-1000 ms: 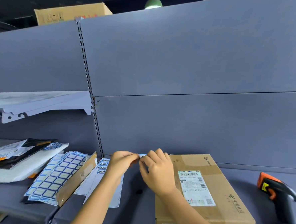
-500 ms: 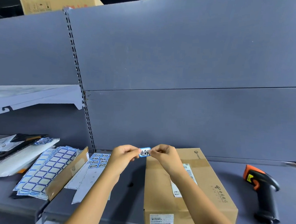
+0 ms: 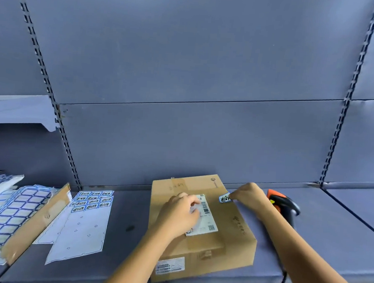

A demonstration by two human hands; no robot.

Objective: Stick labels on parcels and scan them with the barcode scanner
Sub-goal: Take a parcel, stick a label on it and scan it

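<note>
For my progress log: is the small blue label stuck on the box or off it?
Off, apparently: the right hand pinches the blue label over the right edge of the cardboard box. Whether it touches: cannot tell.

Left hand (image 3: 178,215) covers left part of shipping label (image 3: 207,221); fingertips motion-blurred. Barcode scanner (image 3: 284,202) lower grip hidden behind right forearm (image 3: 295,246). Print on small sticker (image 3: 225,197) unreadable. Blue-bordered sheet stack (image 3: 6,213) cut by left edge.
</note>
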